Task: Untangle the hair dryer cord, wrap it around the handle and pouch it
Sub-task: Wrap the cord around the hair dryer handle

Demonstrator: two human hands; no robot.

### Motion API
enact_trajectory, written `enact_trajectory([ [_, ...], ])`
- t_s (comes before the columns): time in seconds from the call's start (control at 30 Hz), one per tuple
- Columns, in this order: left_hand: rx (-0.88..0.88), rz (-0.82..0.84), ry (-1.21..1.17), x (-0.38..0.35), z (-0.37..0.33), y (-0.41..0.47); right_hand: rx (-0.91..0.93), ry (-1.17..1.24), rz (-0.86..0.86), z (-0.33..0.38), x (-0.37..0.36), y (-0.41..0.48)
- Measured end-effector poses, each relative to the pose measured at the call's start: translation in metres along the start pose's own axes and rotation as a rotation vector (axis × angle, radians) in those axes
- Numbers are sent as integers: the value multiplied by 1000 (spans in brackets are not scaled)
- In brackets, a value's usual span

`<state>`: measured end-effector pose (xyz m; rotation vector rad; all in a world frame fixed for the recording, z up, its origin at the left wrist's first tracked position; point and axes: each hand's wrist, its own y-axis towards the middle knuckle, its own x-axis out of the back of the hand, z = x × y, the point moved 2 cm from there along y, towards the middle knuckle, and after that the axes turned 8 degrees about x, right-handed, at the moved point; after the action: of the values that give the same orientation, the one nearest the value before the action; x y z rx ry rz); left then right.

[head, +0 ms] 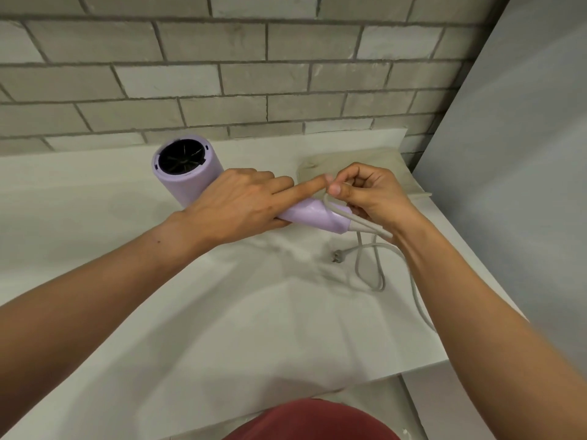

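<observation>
A lilac hair dryer [187,176] lies on the white counter [95,198], its dark air intake facing me and its handle pointing right. My left hand [235,208] grips the handle, index finger stretched out along it. My right hand [371,195] pinches the grey cord [365,249] above the handle's end, where one turn crosses the handle. The remaining cord hangs in loops on the counter, with the plug [336,258] lying loose. A beige fabric pouch [359,163] lies flat behind my right hand, partly hidden by it.
A grey brick wall [222,74] rises behind the counter. A plain grey wall [524,154] closes off the right side. The counter's front edge runs diagonally at lower right. My red clothing [311,420] shows at the bottom.
</observation>
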<state>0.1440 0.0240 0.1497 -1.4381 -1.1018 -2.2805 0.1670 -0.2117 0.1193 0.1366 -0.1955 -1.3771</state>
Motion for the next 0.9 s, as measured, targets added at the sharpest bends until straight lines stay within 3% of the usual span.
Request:
enact_trajectory([
  [0.17, -88, 10, 92, -9, -8, 7, 67, -64, -59, 2, 11, -1],
  [0.3, -33, 14, 33, -11, -11, 13, 41, 30, -87, -9, 16, -3],
  [0.4, 49, 45, 4, -12, -7, 16, -164, 114, -3, -36, 2, -21],
  [0.5, 227, 89, -28, -14, 10, 16, -377, 243, 183, -52, -14, -59],
  [0.57, 350, 115, -31, -19, 24, 14, -388, -67, 367, -49, -18, -82],
  [0.67, 335, 276, 124, -34, 36, 5, -157, -692, 555, -24, -25, -92],
  [0.8, 244, 478, 142, -48, 23, -7, 202, -1012, 316, 28, -23, -66],
  [0.9, 184, 508, 16, -48, 0, -6, 311, -1057, 242, 41, -11, -34],
])
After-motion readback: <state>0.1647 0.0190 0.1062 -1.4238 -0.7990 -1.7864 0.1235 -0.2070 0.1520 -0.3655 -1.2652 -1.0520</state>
